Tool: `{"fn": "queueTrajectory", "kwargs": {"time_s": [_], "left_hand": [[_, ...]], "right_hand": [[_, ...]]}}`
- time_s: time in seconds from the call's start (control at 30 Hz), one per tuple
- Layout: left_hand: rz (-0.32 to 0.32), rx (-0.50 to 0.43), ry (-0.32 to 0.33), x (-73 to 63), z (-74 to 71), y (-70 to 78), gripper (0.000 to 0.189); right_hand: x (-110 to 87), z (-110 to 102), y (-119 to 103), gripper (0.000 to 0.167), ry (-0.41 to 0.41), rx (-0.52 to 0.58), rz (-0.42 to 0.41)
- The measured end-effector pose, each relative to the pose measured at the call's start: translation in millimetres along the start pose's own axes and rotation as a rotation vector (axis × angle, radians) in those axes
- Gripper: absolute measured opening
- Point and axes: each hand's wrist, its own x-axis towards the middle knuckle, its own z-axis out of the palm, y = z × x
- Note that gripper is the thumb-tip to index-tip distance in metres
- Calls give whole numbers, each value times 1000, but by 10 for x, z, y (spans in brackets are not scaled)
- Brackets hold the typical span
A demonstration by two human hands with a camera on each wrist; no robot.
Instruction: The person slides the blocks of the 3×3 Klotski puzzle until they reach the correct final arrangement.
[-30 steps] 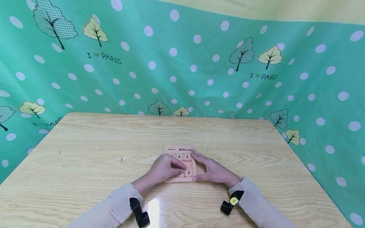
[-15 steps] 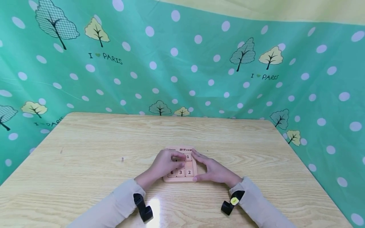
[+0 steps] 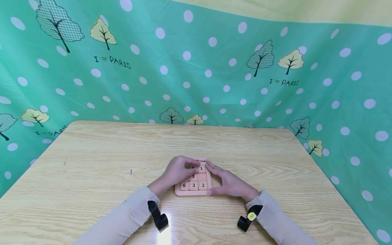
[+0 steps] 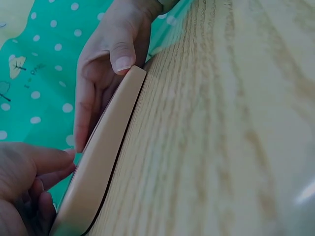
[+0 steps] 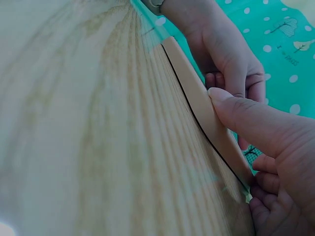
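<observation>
A pale pink number slide puzzle (image 3: 193, 194) lies flat on the table. Its right side is held by my right hand (image 3: 227, 183), thumb at the near corner and fingertips at the far one. My left hand (image 3: 176, 170) reaches over the upper left, thumb and index finger extended at the top row beside the 1 tile (image 3: 201, 168). Below show the 5 tile (image 3: 193, 177), with a bare slot at its right, then the 6 (image 3: 184, 185), 3 (image 3: 193, 185) and 2 (image 3: 203, 185) tiles. The left hand covers the other tiles. Both wrist views show the puzzle's side edge (image 4: 103, 152).
The wood-grain table (image 3: 116, 153) extends around the puzzle on all sides. Behind it hangs a green dotted curtain (image 3: 196, 78) with printed trees. A black camera (image 3: 159, 217) is strapped to the left wrist, another black camera (image 3: 245, 223) to the right.
My left hand has moved up the puzzle from the lower rows to the top row, uncovering the 6, 3 and 5 tiles. The right hand stays in place.
</observation>
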Motion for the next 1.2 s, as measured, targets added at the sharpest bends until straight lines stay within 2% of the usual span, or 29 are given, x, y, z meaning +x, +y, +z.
{"fn": "queueTrajectory", "kwargs": {"time_s": [0.57,0.97,1.2], "left_hand": [[-14,0,13,10,15,7,15],[7,4,-8,-25,18,-8,14],[-10,-25,-52,-83,14,30,12]], "right_hand": [[3,6,15,92,-2,9,-6],[4,0,15,93,-5,5,-21],[2,-3,10,96,-2,-2,-7]]}}
